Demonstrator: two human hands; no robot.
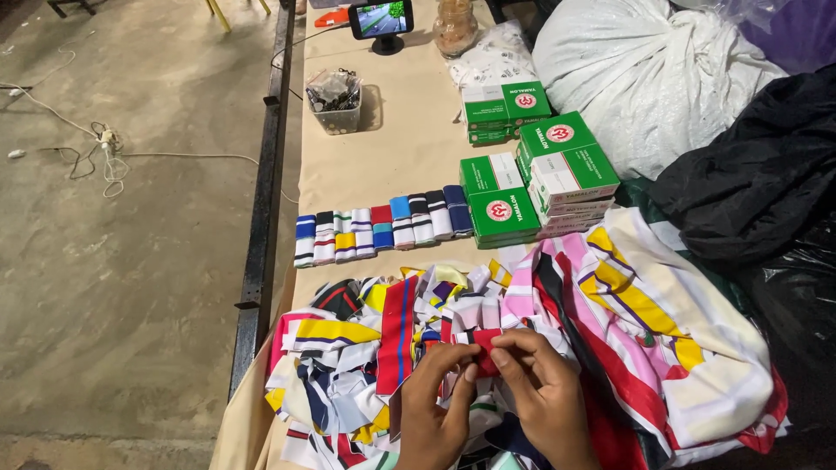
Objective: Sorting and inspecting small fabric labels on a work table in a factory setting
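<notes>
Soft, even light falls from above on the desk (392,148); shadows there are faint, corners far from it darken, focus stays sharp.

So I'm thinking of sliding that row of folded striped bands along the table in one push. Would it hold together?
Probably not. The folded bands look like soft knit cloth, so likely light and floppy. They lie side by side as separate pieces, so a push would probably bunch or scatter them. The table cover looks like matte paper, so they may drag rather than glide.

Matt cloth strips (392,348); glossy cardboard boxes (566,161); rough concrete floor (131,261)
</notes>
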